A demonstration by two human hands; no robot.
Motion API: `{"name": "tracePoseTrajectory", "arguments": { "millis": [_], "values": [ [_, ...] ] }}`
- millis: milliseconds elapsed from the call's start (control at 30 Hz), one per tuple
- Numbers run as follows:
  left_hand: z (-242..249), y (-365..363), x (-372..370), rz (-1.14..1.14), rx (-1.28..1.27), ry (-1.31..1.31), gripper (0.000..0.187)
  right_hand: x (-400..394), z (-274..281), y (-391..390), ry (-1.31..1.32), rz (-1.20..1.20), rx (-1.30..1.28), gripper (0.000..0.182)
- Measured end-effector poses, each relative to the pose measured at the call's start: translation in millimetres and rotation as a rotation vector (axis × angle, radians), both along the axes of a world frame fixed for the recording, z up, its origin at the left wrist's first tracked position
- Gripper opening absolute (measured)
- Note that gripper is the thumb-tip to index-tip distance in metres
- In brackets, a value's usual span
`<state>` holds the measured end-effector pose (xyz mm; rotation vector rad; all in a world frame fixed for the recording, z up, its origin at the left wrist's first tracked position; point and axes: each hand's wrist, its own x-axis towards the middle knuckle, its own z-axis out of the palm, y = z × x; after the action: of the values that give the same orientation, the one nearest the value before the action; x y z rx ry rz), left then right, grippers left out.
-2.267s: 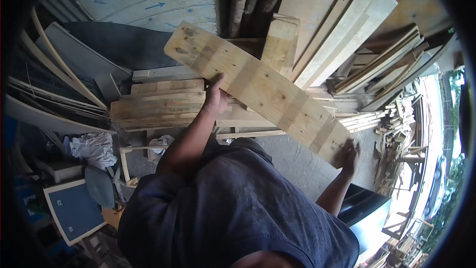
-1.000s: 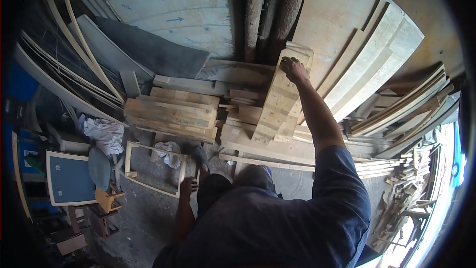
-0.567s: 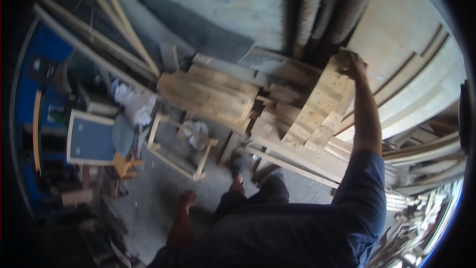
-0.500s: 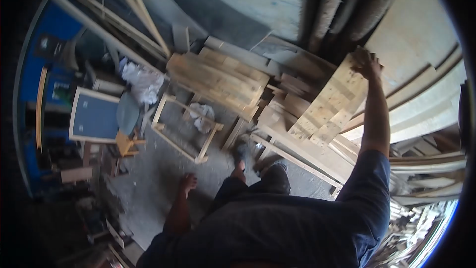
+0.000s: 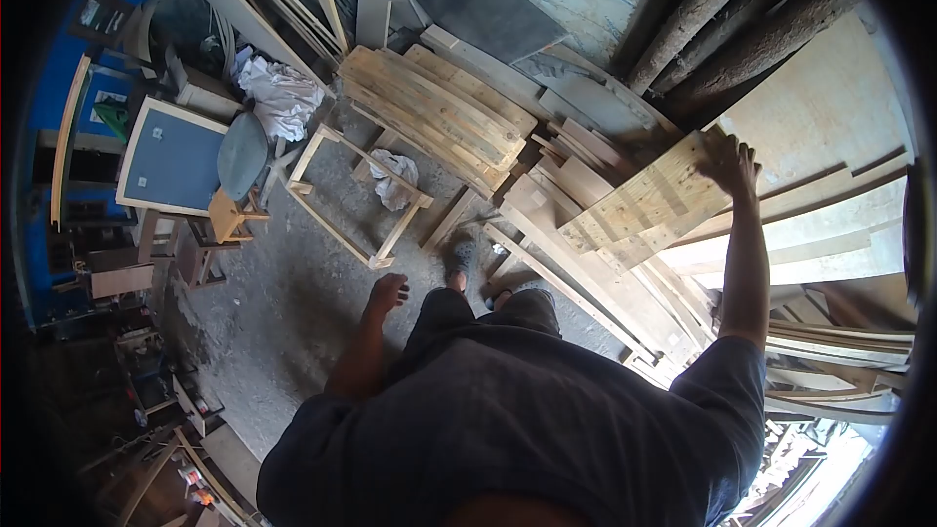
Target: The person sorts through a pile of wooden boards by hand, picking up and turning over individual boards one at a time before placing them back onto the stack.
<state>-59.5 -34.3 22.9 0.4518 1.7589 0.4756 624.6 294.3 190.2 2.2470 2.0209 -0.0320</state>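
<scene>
Big plywood sheets (image 5: 830, 107) and rough logs (image 5: 742, 10) lean at the back; in front of them a flat stack of planks (image 5: 439, 112), then an open wooden frame (image 5: 356, 200) on the concrete floor (image 5: 283, 312) with a white rag (image 5: 395, 179) inside it. Pallet board (image 5: 644, 200) leans tilted on the lumber pile, right of the plank stack. Right hand (image 5: 730, 161) grips the board's top end, fingers curled over the edge; left hand (image 5: 387, 291) hangs at the hip, loosely open, holding nothing.
</scene>
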Motion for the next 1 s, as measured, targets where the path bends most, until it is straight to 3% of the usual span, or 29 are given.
{"name": "tracePoseTrajectory", "arguments": {
  "millis": [233,433,567,633,700,767,833,867,900,1000],
  "values": [
    [9,32,11,-0.036,0.079,-0.022,0.035,-37,49,-54,0.010,-0.063,-0.037,0.094],
    [1,7,-25,0.020,0.114,0.045,0.030,50,-7,-13,-0.026,-0.006,-0.021,0.098],
    [32,-37,-35,0.044,0.009,0.168,0.029,71,-21,7,-0.002,-0.303,-0.057,0.089],
    [35,-59,-39,0.080,-0.043,0.189,0.030,112,-61,17,-0.104,-0.178,0.026,0.087],
    [28,-82,-42,0.087,-0.067,0.177,0.032,95,-46,7,0.106,-0.203,-0.133,0.083],
    [20,-96,-41,0.106,-0.107,0.157,0.032,82,-69,-7,-0.086,-0.244,0.098,0.078],
    [26,-91,-29,0.096,-0.133,0.157,0.032,46,-73,-25,0.102,-0.041,0.436,0.060],
    [28,-91,-23,0.085,-0.166,0.159,0.032,4,-66,-39,0.212,-0.149,0.476,0.049],
    [28,-87,-20,0.084,-0.167,0.151,0.032,-14,-90,-44,0.304,-0.049,0.583,0.043],
    [29,-48,-12,0.050,-0.113,0.107,0.033,-98,-165,-73,0.714,-0.036,0.266,0.043]
  ]
}}
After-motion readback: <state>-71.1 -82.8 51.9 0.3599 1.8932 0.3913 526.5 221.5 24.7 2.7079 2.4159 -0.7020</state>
